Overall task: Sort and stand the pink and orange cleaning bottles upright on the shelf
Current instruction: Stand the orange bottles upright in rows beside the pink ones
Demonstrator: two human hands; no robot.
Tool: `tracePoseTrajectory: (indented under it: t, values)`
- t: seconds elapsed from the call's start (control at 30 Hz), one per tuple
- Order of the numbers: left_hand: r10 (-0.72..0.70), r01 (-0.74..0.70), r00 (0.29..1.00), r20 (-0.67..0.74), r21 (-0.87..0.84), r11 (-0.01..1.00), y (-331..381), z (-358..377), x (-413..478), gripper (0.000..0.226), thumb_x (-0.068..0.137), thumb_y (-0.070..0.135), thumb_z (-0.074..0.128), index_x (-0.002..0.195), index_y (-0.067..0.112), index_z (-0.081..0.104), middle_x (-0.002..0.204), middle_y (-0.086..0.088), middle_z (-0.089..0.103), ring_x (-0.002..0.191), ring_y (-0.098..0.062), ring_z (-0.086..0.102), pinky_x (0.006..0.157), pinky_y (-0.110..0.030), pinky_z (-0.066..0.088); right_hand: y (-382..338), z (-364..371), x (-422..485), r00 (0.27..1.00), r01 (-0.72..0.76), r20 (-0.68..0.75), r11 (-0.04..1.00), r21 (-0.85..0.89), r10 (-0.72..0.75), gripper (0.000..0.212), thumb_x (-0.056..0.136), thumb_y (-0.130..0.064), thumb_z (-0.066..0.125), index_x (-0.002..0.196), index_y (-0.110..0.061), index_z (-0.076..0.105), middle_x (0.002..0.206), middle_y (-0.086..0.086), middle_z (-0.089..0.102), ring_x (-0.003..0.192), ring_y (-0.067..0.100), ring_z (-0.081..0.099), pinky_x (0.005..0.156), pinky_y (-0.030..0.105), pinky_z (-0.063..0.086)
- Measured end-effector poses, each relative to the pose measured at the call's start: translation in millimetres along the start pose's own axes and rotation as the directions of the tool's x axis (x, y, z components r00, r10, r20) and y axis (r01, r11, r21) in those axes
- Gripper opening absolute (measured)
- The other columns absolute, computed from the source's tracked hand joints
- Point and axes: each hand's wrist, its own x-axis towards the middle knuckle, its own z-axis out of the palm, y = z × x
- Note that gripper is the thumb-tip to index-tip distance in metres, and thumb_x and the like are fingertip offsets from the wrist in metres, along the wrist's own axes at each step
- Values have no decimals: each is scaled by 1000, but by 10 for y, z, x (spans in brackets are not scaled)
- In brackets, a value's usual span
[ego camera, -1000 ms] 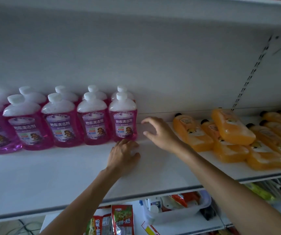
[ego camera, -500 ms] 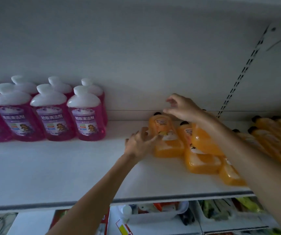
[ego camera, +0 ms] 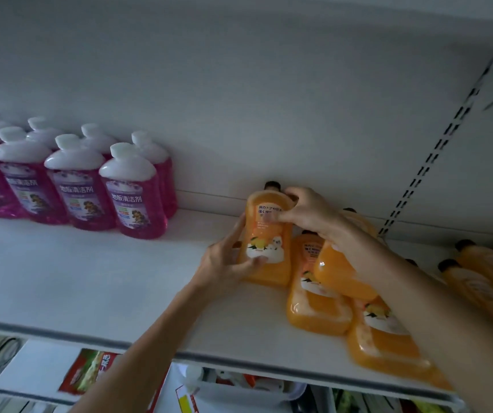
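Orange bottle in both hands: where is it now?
Head view, right of centre on the shelf: the orange bottle is gripped by the left hand low and right hand high, just left of the lying orange bottles.

place: shop | cue: rows of identical pink bottles [ego camera: 132, 201], slotted shelf upright [ego camera: 436, 162]

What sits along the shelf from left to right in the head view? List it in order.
Standing pink bottles → left hand → orange bottle held by both hands → right hand → lying orange bottles.
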Motion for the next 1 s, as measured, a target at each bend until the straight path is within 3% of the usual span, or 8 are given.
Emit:
tracePoseTrajectory:
  t: [0.13, 0.23, 0.3, 0.43, 0.5, 0.63, 0.8, 1.0]
  values:
    - [59, -59, 998, -18, -6, 998, -35, 44, 58, 91, 68, 66, 63, 142, 51, 11, 108, -3, 67, 96, -18, 66, 81, -45, 55, 8, 7, -39, 973, 193, -125, 981, -31, -196, 66, 68, -36, 80, 123, -16, 49, 106, -7, 49, 88, 5, 51, 61, 10, 40]
    - [42, -42, 998, -44, -14, 999, -79, 21, 101, 87, 68, 68, 62, 138, 59, 11, 102, -11, 67, 91, -27, 65, 76, -51, 53, 75, 23, 4, 964, 252, -77, 967, -36, -254, 75, 66, -29, 83, 126, -24, 39, 125, 2, 43, 106, 17, 52, 77, 28, 54]
    - [39, -39, 999, -32, -12, 999, -64, -1, 128, 83, 67, 67, 62, 133, 64, 12, 102, -7, 68, 92, -25, 65, 78, -51, 53, 105, 25, 14, 960, 270, -53, 961, -61, -273, 74, 65, -27, 84, 121, -26, 36, 127, 5, 43, 110, 21, 52, 83, 37, 54]
    - [48, -48, 999, -26, 0, 999, -38, -3, 214, 83, 67, 63, 63, 131, 66, 11, 103, 0, 68, 92, -19, 66, 80, -49, 54, 124, 29, 34, 929, 310, -184, 946, -90, -322, 86, 63, -25, 86, 130, -19, 33, 129, 2, 41, 112, 13, 46, 77, 12, 42]
    - [45, -45, 996, -77, 14, 999, -54, 16, 241, 82, 67, 63, 63, 131, 67, 11, 103, 5, 68, 92, -15, 66, 80, -49, 54, 119, 28, 37, 911, 331, -219, 937, -112, -348, 90, 62, -26, 86, 134, -18, 32, 131, 1, 40, 113, 10, 42, 76, 6, 36]
    - [54, -49, 988, -141, 43, 998, -103, 45, 222, 77, 68, 59, 62, 132, 57, 21, 99, 9, 68, 86, -9, 67, 77, -42, 56, 113, 32, 33, 919, 317, -215, 943, -98, -331, 82, 64, -27, 85, 130, -19, 36, 130, 2, 43, 113, 12, 44, 75, 7, 36]
    - [88, -75, 979, -184, 80, 994, -85, 47, 226, 60, 77, 37, 72, 122, 47, 34, 86, 16, 65, 74, 2, 63, 62, -13, 51, 82, 23, 2, 926, 332, -179, 943, -30, -332, 74, 68, -19, 82, 126, -19, 36, 117, -6, 48, 99, 5, 50, 66, 8, 43]
    - [-7, 6, 972, -237, -2, 1000, -92, 41, 244, 47, 71, 32, 78, 111, 32, 53, 92, 11, 66, 76, 2, 65, 64, -12, 51, 59, 61, -12, 905, 372, -191, 925, -75, -379, 75, 69, -18, 82, 127, -18, 34, 121, -5, 46, 104, 6, 46, 68, 3, 38]
